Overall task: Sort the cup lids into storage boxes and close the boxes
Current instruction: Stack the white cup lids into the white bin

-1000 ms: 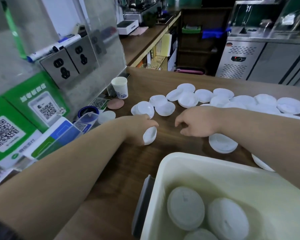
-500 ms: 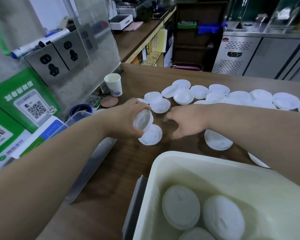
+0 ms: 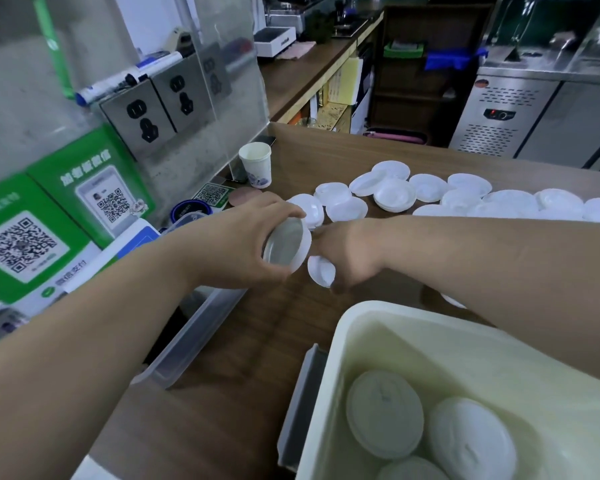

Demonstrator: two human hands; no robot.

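A: Where do we find the hands?

B: We see them close together over the middle of the counter (image 3: 243, 358), almost touching. The left hand (image 3: 253, 244) is curled round a tilted lid (image 3: 286, 245), thumb below and fingers over the top rim. The lid's hollow side is turned toward us.

A: And the right hand (image 3: 352, 254)?

B: Just right of it, knuckles up, fingers bent down round a second lid (image 3: 321, 271). That lid peeks out white beneath the palm, low over the wood. We cannot tell whether it touches the counter.

A: Where do we place the other lids?

B: We see many loose lids (image 3: 395, 195) spread across the far right of the counter, some overlapping, beyond both wrists. Near right stands the cream storage box (image 3: 357, 317), open, with stored lids (image 3: 385, 414) lying at its bottom.

A: And on the left?

B: We note a clear tray (image 3: 194, 341) lying under the left forearm and a paper cup (image 3: 256, 164) upright farther off. Green QR signs (image 3: 21, 237) stand at the left edge, with sockets (image 3: 139, 116) above them.
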